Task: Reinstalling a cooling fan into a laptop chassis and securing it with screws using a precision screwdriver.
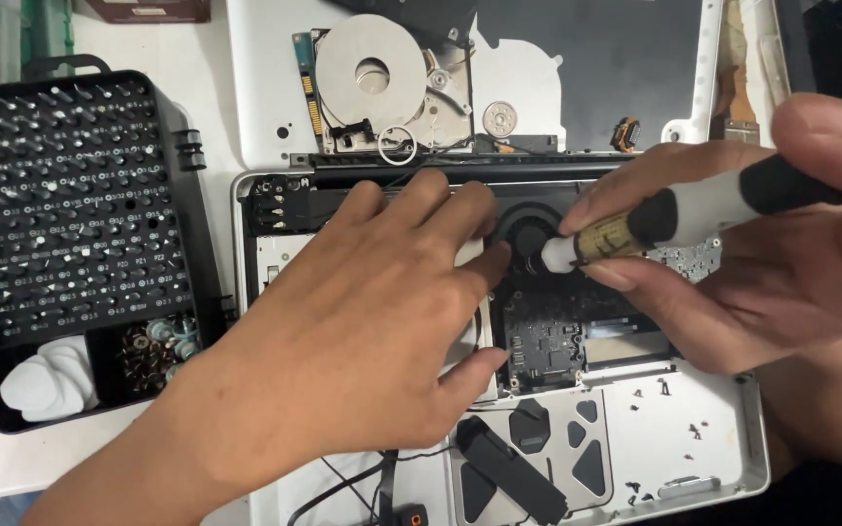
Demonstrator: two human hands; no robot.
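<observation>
On the white table [12,468] lies an opened white laptop chassis [733,458], its inner parts bared, and both hands work over it. Left hand [363,331] rests palm down across the middle of the chassis, fingers spread wide and flat, holding nothing; its fingertips [484,263] reach to the edge of the round black fan [523,234]. Right hand [733,244] comes in from the right and grips a grey and black screwdriver [694,209] between thumb and fingers, closed snugly round the shaft; the tool lies almost level, its pale tip pointing left and meeting the fan near its hub. Just below the fan sits the dark circuit board [548,341], partly covered by the left thumb. Small loose screws [694,429] lie scattered on the lower right of the chassis, well apart from the tool. Behind the chassis lies a hard drive [382,78] with its shiny platter showing. At the far left stands a black bit case [70,214] full of upright bits, with white picks [46,380] in one lower compartment
</observation>
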